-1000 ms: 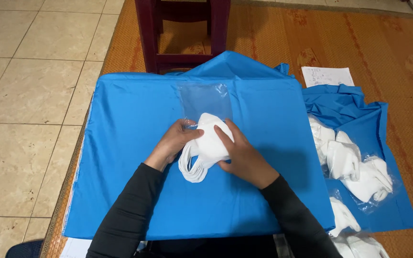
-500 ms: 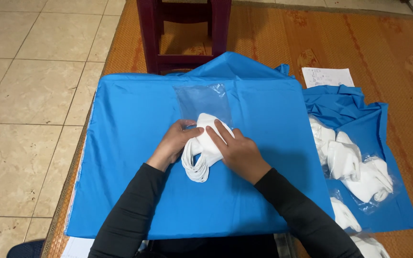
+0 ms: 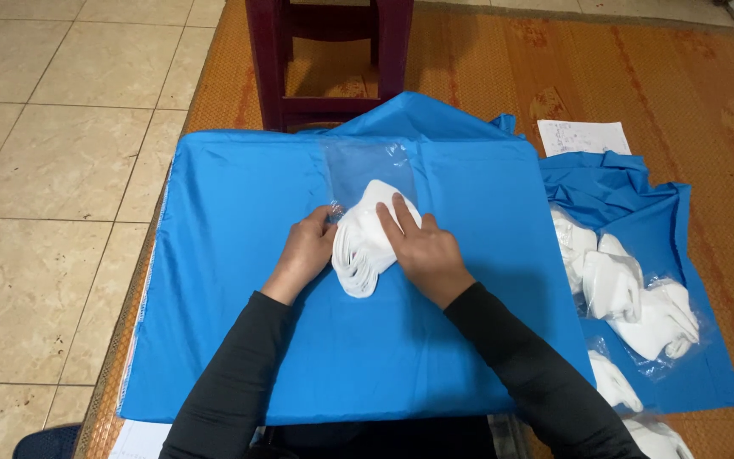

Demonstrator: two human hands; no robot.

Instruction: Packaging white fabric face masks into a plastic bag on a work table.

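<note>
Two bare hands are working at the middle of a smooth blue cloth [image 3: 239,340] in the head view. The left hand [image 3: 306,251] is curling its fingers at the mouth of a clear plastic bag [image 3: 365,166], though whether it is pinching the film is unclear. The right hand [image 3: 422,246] is lying flat, fingers spread, pressing a stack of white cupped face masks [image 3: 360,251] whose top end is lying over the bag's mouth. Bagged white masks [image 3: 639,306] are lying on rumpled blue fabric to the right, beside a woven mat [image 3: 681,93].
</note>
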